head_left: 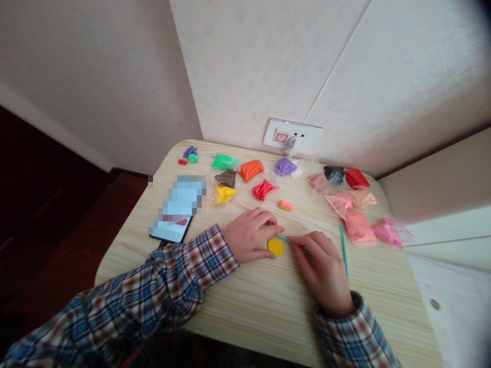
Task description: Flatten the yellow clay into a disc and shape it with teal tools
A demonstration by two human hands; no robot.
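Observation:
A flat round yellow clay disc [275, 247] lies on the wooden table between my two hands. My left hand [251, 235] rests around its left side, with the thumb along the lower edge and the fingers above. In a pinch grip, my right hand [322, 266] holds a thin teal modelling tool [283, 237], whose tip reaches the disc's upper edge. Most of that tool is hidden by the fingers. A second teal tool [344, 250] lies beside my right hand. Beyond the hands sits a small pink and yellow clay piece [286, 205].
Packets of coloured clay, such as yellow [224, 194], red [264, 189] and salmon [359, 227], lie across the table's [238, 306] back and right. Small clay fruits [190, 152] sit at the back left. A phone [174, 214] lies left. A wall socket [292, 135] is behind.

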